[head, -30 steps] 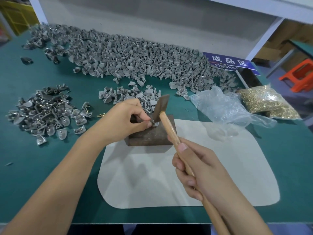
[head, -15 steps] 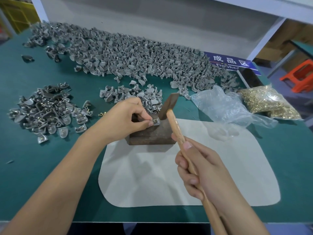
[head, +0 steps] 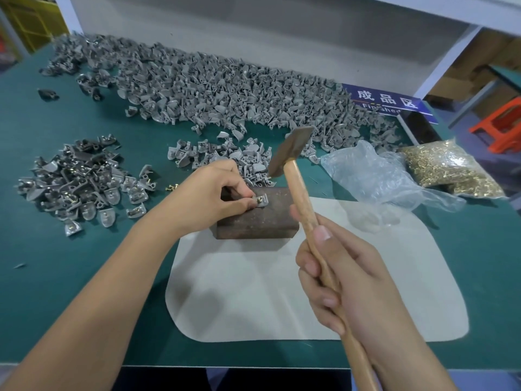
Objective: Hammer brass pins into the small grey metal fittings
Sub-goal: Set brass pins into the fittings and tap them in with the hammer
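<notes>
Left hand (head: 208,193) pinched fitting (head: 260,200) flat on block (head: 259,218), so pin stayed up. Right hand (head: 346,280) wrapped round hammer (head: 293,153), head raised above, ready to hit.

The right hand (head: 346,280) has lifted the hammer (head: 291,149) head higher above the block (head: 262,218).

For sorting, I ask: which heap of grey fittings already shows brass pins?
The left heap, darker, with brass glints; the middle heap and back heap look plain grey.
</notes>
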The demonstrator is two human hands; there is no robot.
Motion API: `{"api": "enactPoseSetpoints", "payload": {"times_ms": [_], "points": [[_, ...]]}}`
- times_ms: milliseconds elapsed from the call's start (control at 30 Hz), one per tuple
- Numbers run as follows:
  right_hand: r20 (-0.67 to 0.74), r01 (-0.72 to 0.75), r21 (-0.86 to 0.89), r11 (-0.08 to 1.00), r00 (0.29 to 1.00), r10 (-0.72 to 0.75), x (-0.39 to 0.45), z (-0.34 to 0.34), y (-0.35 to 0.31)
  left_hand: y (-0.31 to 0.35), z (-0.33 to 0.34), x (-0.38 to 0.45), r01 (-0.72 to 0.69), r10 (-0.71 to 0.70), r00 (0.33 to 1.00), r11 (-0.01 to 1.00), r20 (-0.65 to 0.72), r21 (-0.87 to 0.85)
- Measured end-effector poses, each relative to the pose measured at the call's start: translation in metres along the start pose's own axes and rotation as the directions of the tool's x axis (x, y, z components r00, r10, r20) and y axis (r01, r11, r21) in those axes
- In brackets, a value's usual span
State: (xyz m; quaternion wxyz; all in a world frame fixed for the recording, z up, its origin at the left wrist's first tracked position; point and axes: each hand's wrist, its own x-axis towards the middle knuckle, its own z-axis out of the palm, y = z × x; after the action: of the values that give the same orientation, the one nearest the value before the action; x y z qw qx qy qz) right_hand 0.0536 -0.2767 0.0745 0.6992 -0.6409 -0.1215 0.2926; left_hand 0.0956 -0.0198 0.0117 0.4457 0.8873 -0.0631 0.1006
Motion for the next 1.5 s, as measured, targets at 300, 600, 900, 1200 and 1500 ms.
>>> {"api": "enactPoseSetpoints", "payload": {"times_ms": [300, 600, 900, 1200, 1500], "points": [[-0.038, 0.036, -0.058, 0.998, 0.999, -0.039, -0.001, 0.003, 0.004, 0.001, -0.001, -0.001, 0.011, -0.011, 1.0, 1.0, 0.004, 0.006], [-0.051, 0.065, -0.059, 0.996, 0.996, -0.068, 0.002, 0.0, 0.011, 0.002, -0.002, -0.001, 0.015, -0.015, 1.0, 1.0, 0.004, -0.01], [-0.056, -0.123, 0.054, 0.991, 0.99, 0.126, 0.001, 0.0, 0.008, 0.001, -0.003, -0.001, 0.006, -0.006, 1.0, 1.0, 0.018, -0.008], [-0.075, -0.071, -0.058, 0.996, 0.995, 0.067, -0.002, 0.0, 0.009, 0.002, -0.001, -0.003, -0.063, 0.062, 0.998, 0.997, 0.02, 0.051], [-0.062, -0.096, -0.164, 0.982, 0.994, 0.087, 0.001, -0.003, 0.011, 0.002, 0.0, -0.002, -0.085, 0.086, 0.996, 0.995, -0.007, 0.059]]}}
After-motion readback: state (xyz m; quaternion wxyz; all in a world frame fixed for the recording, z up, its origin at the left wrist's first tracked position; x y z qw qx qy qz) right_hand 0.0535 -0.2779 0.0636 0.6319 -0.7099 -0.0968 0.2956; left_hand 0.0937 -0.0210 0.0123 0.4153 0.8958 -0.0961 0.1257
